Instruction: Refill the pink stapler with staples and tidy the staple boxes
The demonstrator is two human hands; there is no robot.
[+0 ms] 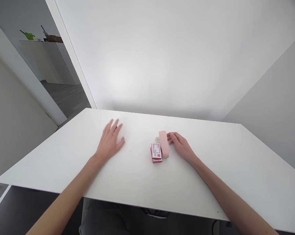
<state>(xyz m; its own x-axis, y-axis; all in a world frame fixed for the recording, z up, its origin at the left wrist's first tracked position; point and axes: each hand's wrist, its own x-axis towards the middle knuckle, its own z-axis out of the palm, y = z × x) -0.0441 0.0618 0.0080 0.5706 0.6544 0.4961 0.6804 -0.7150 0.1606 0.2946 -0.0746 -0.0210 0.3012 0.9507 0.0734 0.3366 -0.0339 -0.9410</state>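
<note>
On the left part of the white table (132,176), my left hand (109,140) is open, palm down with its fingers spread, slightly blurred, and a dark ring shows on one finger. My right hand (183,147) is at the right side of a long pink object (164,144) with rounded edges, whose kind I cannot make out. Its loosely bent fingers are apart, and the tips reach the pink side without wrapping round it. Small red-and-white boxes (156,151) lie stacked against the pink object's left side. Behind them is a small pale item (157,139) with dark marks, partly hidden.
A white wall (149,65) rises behind the table, and a grey wall (272,98) stands at the right. At the left, a doorway shows a white cabinet (47,62) with things on top. The table's front edge runs below my forearms.
</note>
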